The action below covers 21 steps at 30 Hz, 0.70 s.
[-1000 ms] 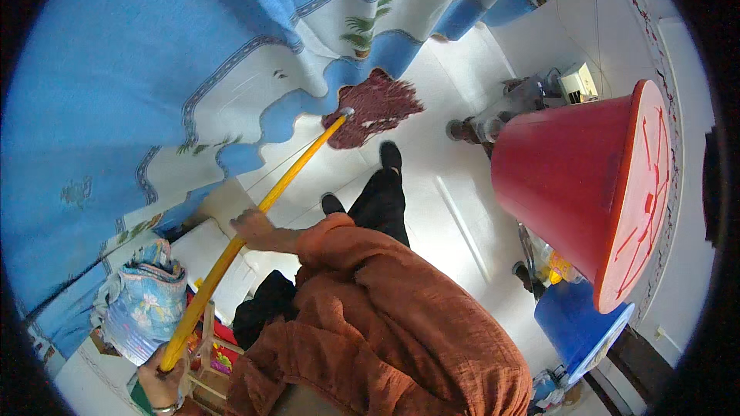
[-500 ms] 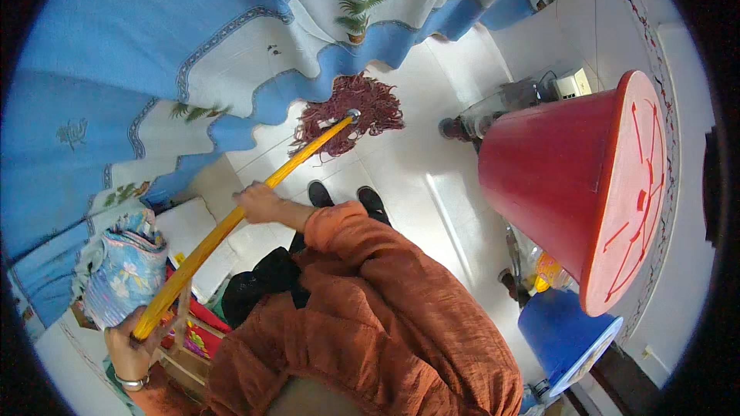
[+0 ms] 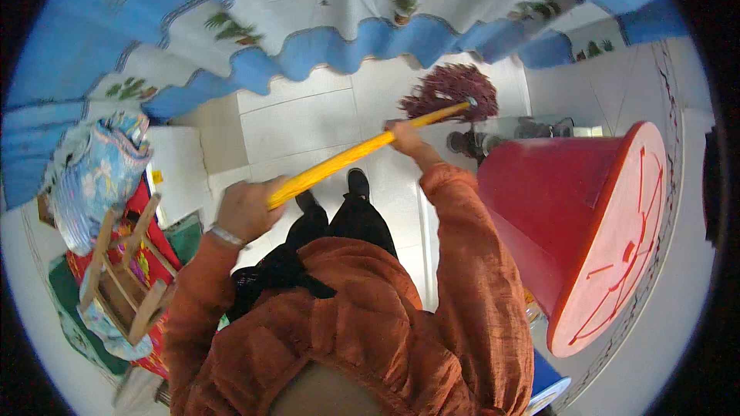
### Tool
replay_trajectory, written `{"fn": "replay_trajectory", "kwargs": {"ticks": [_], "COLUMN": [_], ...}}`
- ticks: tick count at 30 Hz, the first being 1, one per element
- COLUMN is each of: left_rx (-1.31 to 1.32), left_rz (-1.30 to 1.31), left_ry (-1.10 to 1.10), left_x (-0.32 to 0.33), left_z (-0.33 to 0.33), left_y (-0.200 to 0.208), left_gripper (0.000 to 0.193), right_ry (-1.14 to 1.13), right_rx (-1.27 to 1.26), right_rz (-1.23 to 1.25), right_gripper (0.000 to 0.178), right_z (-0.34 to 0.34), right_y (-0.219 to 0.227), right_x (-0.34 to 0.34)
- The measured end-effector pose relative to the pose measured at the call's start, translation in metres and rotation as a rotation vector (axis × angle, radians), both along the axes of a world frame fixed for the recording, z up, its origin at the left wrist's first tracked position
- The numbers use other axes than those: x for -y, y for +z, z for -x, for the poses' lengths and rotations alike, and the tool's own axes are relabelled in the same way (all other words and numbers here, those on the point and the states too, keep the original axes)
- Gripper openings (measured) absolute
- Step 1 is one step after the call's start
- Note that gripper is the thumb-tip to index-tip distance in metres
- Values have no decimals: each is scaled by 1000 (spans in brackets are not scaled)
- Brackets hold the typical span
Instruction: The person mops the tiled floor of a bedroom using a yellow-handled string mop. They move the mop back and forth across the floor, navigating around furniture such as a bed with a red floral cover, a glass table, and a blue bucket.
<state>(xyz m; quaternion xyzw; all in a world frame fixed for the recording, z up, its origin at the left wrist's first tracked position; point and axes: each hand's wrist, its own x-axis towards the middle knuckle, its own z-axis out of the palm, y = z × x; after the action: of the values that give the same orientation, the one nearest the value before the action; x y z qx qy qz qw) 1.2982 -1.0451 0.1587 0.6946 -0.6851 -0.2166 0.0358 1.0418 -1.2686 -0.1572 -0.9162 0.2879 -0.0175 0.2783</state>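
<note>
A string mop (image 3: 351, 158) with a yellow wooden handle slants across the view. My left hand (image 3: 250, 210) is wrapped round the handle's near end, with a bracelet or watch at the wrist. Farther along, my right hand (image 3: 405, 142) grips the same handle closer to the head. The dark red strands (image 3: 443, 86) lie on the white tiled floor (image 3: 297, 112) at the far right, just in front of the curtain hem. A metal collar joins strands and handle.
A blue and white curtain (image 3: 324, 50) hangs across the far side. At right stands a large red tub (image 3: 551, 192), with a blue bucket (image 3: 547, 385) below it. On the left are a small wooden stool (image 3: 119, 285), a floral cloth bundle (image 3: 108, 169) and a white box (image 3: 177, 173).
The mop head has swept right along the curtain, from the middle toward the red tub. Both hands have moved right with the handle, the left one also forward.
</note>
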Motion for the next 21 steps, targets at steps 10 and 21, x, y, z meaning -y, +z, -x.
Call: {"fn": "replay_trajectory", "kwargs": {"ticks": [10, 21], "left_rx": [-41, 226], "left_rz": [8, -215], "left_ry": [228, 684], "left_x": [-132, -409], "left_z": [-5, -81], "left_y": [-22, 95], "left_gripper": [39, 44], "right_ry": [-37, 222], "right_rx": [-272, -168], "right_rz": [242, -34], "right_gripper": [15, 24], "right_z": [-34, -236], "right_y": [-19, 40], "right_x": [-108, -408]}}
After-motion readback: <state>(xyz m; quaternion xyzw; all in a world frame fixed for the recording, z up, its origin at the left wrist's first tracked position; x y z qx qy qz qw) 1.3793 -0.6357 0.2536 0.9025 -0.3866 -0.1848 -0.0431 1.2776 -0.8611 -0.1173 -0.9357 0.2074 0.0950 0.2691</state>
